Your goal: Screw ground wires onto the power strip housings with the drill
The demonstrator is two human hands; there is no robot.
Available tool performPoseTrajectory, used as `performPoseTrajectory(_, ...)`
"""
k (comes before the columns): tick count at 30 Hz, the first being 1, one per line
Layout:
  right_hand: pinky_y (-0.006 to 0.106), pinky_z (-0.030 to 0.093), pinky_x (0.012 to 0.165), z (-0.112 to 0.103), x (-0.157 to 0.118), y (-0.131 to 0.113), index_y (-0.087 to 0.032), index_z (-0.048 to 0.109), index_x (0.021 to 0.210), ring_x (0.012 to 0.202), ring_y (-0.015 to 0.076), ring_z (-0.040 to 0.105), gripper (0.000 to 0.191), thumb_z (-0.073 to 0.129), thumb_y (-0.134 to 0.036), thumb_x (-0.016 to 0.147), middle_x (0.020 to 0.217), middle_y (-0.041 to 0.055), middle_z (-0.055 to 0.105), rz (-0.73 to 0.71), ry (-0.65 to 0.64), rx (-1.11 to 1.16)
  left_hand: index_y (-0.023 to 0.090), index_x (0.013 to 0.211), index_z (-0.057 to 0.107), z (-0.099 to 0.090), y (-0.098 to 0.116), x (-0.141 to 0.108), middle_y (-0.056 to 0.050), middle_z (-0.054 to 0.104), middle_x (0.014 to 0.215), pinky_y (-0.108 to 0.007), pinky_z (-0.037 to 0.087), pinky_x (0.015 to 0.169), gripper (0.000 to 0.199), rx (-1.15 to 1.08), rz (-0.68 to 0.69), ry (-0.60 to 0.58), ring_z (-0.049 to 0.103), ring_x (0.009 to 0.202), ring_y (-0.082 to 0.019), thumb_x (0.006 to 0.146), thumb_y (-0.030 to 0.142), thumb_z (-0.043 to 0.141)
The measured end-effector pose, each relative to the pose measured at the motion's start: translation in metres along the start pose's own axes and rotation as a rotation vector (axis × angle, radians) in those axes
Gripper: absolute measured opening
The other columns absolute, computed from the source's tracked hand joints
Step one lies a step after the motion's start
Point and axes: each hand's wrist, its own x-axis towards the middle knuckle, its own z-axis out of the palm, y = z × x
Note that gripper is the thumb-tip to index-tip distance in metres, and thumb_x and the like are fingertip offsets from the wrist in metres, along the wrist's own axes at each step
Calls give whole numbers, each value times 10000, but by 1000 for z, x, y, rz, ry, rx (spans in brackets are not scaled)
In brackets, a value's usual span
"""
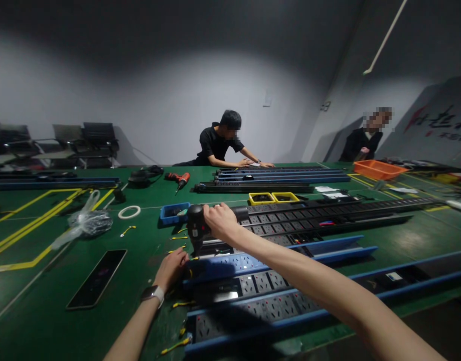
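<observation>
My right hand [220, 220] is wrapped round a black cordless screwdriver [196, 223]. The tool's nose points down at the near-left end of a blue-sided power strip [230, 264]. My left hand [173, 266], with a watch on its wrist, is beside that same end. Its fingers are pressed together low under the tool's tip, and what they pinch is too small to make out. Yellow-green ground wires [177, 342] stick out from the left ends of several strips. Nearest me lies another socket strip [249, 316], its row of outlets facing up.
A phone [98, 278], a knotted plastic bag [88, 220], a white tape ring [129, 212] and a red drill [179, 179] lie left. A blue bin [164, 214] and yellow bins [261, 202] hold small parts. Beyond the table a co-worker [222, 143] leans over strips; another person [365, 140] is at right.
</observation>
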Motion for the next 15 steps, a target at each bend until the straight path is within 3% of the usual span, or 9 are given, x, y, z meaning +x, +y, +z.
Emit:
performPoseTrajectory(4, 391, 477, 835, -1, -7, 7, -77, 521, 1127, 879, 281, 703, 513, 773, -234, 708, 924, 110, 720, 35, -46, 39, 180, 761, 604, 0, 1, 0, -31, 584, 881, -246, 316, 720, 328, 10, -6, 15, 527, 756, -119, 970, 235, 358)
performPoseTrajectory(10, 380, 451, 830, -5, -20, 0, -98, 524, 1067, 868, 261, 692, 248, 549, -80, 821, 912, 125, 709, 29, 26, 19, 180, 770, 631, 5, -2, 2, -38, 594, 889, -255, 332, 728, 304, 33, 8, 42, 533, 769, -130, 953, 233, 395)
performPoseTrajectory(12, 374, 451, 817, -4, -20, -3, -106, 522, 1055, 866, 257, 691, 232, 501, -50, 831, 897, 124, 708, 47, 29, 21, 184, 774, 631, 7, -5, 3, -35, 588, 883, -254, 330, 722, 294, 41, 11, 50, 532, 771, -132, 949, 235, 400)
performPoseTrajectory(15, 376, 470, 802, -3, -16, -2, -102, 523, 1059, 852, 264, 698, 295, 600, -76, 776, 889, 115, 711, 75, 11, 45, 188, 769, 624, 9, -7, 3, -32, 582, 874, -253, 325, 712, 306, 43, 13, 51, 531, 764, -133, 955, 247, 389)
